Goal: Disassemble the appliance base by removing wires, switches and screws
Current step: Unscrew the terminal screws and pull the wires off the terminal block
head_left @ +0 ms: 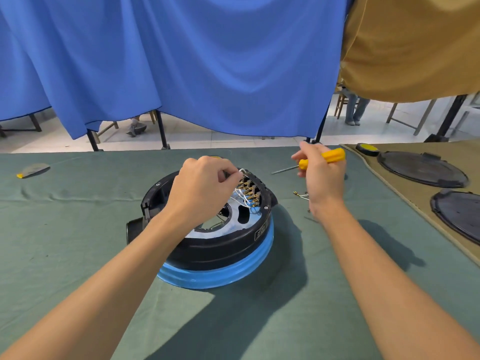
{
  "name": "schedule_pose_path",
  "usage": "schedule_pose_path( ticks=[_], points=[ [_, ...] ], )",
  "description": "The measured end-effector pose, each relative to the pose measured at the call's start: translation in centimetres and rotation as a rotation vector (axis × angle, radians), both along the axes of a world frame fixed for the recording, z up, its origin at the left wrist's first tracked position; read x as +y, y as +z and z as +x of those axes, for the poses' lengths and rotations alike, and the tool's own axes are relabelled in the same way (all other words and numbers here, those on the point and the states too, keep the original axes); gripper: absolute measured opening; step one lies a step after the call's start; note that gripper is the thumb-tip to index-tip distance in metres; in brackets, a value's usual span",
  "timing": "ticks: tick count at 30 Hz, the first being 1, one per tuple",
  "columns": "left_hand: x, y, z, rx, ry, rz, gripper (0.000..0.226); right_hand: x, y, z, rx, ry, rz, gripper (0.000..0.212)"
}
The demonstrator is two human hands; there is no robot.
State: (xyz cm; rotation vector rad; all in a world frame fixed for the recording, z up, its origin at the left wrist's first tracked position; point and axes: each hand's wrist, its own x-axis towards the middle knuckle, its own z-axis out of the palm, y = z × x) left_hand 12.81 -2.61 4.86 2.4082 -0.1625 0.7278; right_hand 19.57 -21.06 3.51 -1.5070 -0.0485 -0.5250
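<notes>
From the head camera, the appliance base (220, 245) sits upside down near the middle of the table, on a green cloth (78, 229). Its shell is black, with a bright blue band around the rim that rests on the cloth. Inside the open underside a silvery plate shows, and along the far right wall runs a block of brass switch terminals (249, 189) with thin white wires (242, 201) looping from them.

The left hand (205, 185) reaches over the base from the near side. Its fingers are curled and its fingertips pinch one white wire end at the far rim, just above the terminal block.

The right hand (320, 175) hovers beyond and to the right of the base, apart from it. It grips a yellow-handled screwdriver (330, 157); the metal shaft points left, towards the base, with its tip in the air short of the rim.

A loose wire piece with brass connectors (301, 195) lies on the cloth just under the right wrist.

On the right, a tan cloth (405, 193) holds two round black covers (422, 168) and a small yellow-and-black disc (367, 149). At far left lies a grey object with a yellow tip (32, 170). A blue curtain (181, 61) hangs behind the table.
</notes>
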Motion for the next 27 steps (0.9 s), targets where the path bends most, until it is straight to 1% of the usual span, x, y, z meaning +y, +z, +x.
schedule_pose_path(
  ticks=[2, 3, 5, 8, 11, 14, 18, 20, 22, 23, 25, 27],
  points=[
    [-1.4, 0.5, -0.1, 0.034, -0.042, -0.063, 0.019, -1.4, 1.8, 0.0, 0.02, 0.138, 0.02, 0.037],
    [-2.1, 0.6, -0.1, 0.044, -0.069, -0.101, 0.02, -2.1, 2.5, -0.1, 0.046, 0.221, -0.003, 0.032],
    [-3.4, 0.9, -0.1, 0.047, -0.12, -0.187, 0.02, -3.3, 3.3, -0.6, 0.113, 0.376, -0.138, 0.024],
    [-4.9, 1.1, 0.2, 0.064, -0.143, -0.275, 0.018, -4.6, 3.5, -1.3, 0.193, 0.512, -0.36, 0.02],
    [-5.8, 0.9, 0.7, 0.092, -0.143, -0.341, 0.018, -5.1, 3.3, -1.6, 0.235, 0.63, -0.385, 0.023],
    [-6.4, 0.6, 0.9, 0.109, -0.141, -0.388, 0.019, -5.3, 3.1, -1.6, 0.225, 0.66, -0.414, 0.018],
    [-6.8, -0.1, 1.2, 0.12, -0.122, -0.411, 0.02, -5.7, 3.4, -1.6, 0.192, 0.585, -0.541, 0.009],
    [-6.9, -0.4, 1.2, 0.1, -0.101, -0.381, 0.021, -5.8, 3.5, -1.5, 0.162, 0.514, -0.61, 0.006],
    [-7.1, -0.7, 1.1, 0.067, -0.076, -0.291, 0.022, -6.1, 3.3, -1.1, 0.166, 0.442, -0.65, 0.006],
    [-7.1, -0.9, 1.0, 0.058, -0.058, -0.205, 0.026, -6.4, 3.1, -0.8, 0.184, 0.404, -0.663, 0.007],
    [-7.2, -1.3, 0.9, 0.073, -0.026, 0.04, 0.036, -6.9, 2.2, 0.0, 0.238, 0.285, -0.708, 0.01],
    [-7.3, -1.8, 0.8, 0.1, -0.021, 0.271, 0.043, -7.6, 0.9, 1.2, 0.31, 0.089, -0.826, 0.01]
  ],
)
